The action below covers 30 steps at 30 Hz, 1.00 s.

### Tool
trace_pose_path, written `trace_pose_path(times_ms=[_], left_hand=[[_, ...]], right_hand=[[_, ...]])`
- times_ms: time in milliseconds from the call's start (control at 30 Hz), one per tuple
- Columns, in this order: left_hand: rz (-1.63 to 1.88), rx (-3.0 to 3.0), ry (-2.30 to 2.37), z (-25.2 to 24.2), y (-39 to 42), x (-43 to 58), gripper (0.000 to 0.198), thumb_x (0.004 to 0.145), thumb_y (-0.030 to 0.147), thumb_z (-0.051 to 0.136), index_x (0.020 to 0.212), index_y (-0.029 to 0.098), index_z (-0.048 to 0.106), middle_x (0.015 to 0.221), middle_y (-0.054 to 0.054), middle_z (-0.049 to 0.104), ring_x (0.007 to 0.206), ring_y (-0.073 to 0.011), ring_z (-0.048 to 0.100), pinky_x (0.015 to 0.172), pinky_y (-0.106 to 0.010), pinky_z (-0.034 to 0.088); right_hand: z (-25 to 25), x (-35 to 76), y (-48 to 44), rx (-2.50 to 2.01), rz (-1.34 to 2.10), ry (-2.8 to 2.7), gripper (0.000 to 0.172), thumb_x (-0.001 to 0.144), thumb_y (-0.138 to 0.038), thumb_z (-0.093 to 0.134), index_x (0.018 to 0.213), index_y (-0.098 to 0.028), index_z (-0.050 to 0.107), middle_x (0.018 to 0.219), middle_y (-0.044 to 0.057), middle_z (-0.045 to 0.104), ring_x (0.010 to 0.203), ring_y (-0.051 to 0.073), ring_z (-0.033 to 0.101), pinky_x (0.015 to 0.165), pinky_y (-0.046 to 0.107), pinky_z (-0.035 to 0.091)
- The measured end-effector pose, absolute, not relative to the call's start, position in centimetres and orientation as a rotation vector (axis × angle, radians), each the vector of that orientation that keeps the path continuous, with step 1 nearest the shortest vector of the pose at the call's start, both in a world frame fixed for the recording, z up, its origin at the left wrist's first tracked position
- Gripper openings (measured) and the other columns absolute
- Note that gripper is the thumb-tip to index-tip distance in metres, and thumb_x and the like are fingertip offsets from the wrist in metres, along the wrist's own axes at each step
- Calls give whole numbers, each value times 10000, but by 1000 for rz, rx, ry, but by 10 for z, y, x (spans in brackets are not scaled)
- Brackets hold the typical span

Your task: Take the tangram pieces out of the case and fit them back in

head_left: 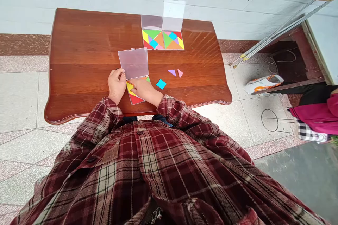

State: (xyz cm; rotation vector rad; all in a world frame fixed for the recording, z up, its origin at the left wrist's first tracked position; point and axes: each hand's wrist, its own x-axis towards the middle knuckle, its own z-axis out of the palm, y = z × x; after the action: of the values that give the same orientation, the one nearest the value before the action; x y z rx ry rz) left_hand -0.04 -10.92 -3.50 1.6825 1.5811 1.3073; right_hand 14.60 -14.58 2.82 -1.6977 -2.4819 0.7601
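Observation:
A clear-lidded tangram case (134,64) lies near the front edge of the table, its lid raised. My left hand (117,83) is closed, pinching the case's left side by the hinge. Stretched across the tray, my right hand (144,88) has its fingers apart over the pieces. Under and around it show a yellow piece (130,88), a red triangle (135,99) and a bit of green (148,78); the hand hides the rest. To the right, a blue square (161,84), a purple triangle (172,72) and a pink triangle (180,73) lie loose.
Two filled tangram cases (163,39) stand open side by side at the back of the wooden table (92,49), against a tiled wall. On the floor at right are a white carton (264,83) and a wire ring stand (269,120). Another person's magenta sleeve (311,114) shows at the right edge.

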Motion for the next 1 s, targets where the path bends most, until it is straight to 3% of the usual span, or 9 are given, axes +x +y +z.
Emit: trace_pose_path(times_ms=[267, 667, 1000], left_hand=[[1293, 1678, 1593, -37, -108, -1, 161, 851, 346, 586, 890, 198, 634, 794, -20, 560, 805, -158, 590, 871, -335, 500], [1311, 1696, 1606, -39, -109, 0, 98, 831, 262, 571, 881, 201, 629, 806, -20, 593, 826, -156, 594, 878, -327, 497], [1249, 1750, 1667, -32, -111, -1, 136, 808, 205, 517, 880, 185, 630, 804, -26, 591, 784, -156, 577, 821, -326, 489]], right_hand=[[33, 148, -153, -1704, 702, -2476, 428, 882, -175, 471, 1304, -178, 549, 1184, 97, 670, 1057, 254, 621, 866, 344, 462], [37, 141, -168, -1782, 724, -2485, 278, 906, -177, 487, 1152, -144, 613, 1107, 123, 683, 1009, 248, 634, 835, 326, 464], [37, 249, -159, -1948, 614, -1891, 187, 853, -172, 506, 969, -178, 652, 942, 58, 698, 863, 192, 624, 818, 316, 460]])
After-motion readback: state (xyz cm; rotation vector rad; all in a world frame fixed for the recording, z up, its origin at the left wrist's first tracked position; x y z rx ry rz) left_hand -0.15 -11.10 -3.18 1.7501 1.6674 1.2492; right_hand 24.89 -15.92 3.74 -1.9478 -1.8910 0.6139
